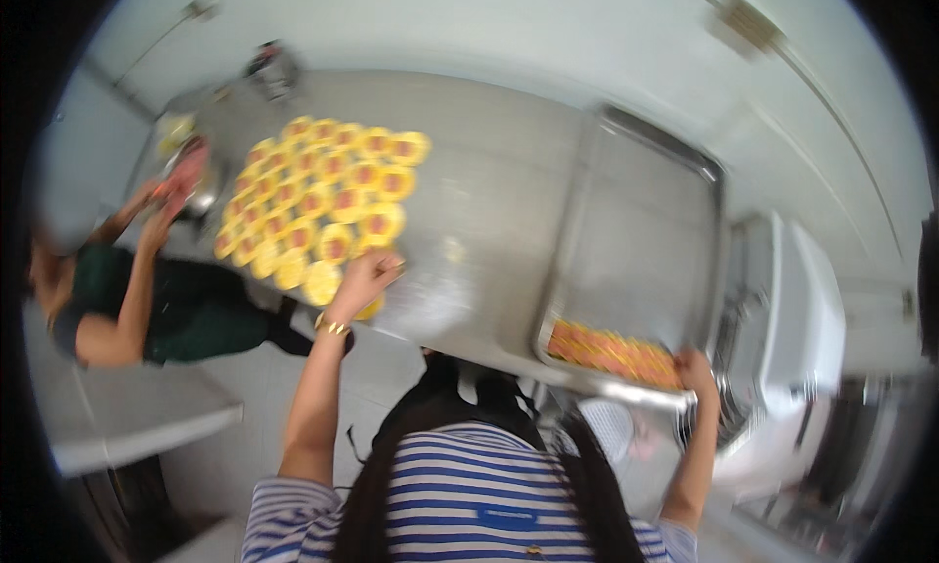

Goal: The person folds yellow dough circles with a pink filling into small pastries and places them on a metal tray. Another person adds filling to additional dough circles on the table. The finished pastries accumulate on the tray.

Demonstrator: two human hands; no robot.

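Observation:
Rows of round yellow dough wrappers (313, 201) cover the left of the steel table, most with a dab of reddish filling in the middle. My left hand (370, 274), with a gold bracelet at the wrist, is closed over the near right corner of these rows; anything inside its fingers is hidden. My right hand (696, 370) is at the near right corner of a large metal tray (636, 240), its fingers curled and blurred beside the packed yellow-and-reddish filled pieces (611, 353). Those pieces lie along the tray's near edge.
To my left a person in a dark green apron (205, 294) holds something reddish beside a metal bowl (203, 189). A metal container (272, 71) stands at the far left of the steel table (479, 181). A white machine (802, 309) is right of the tray.

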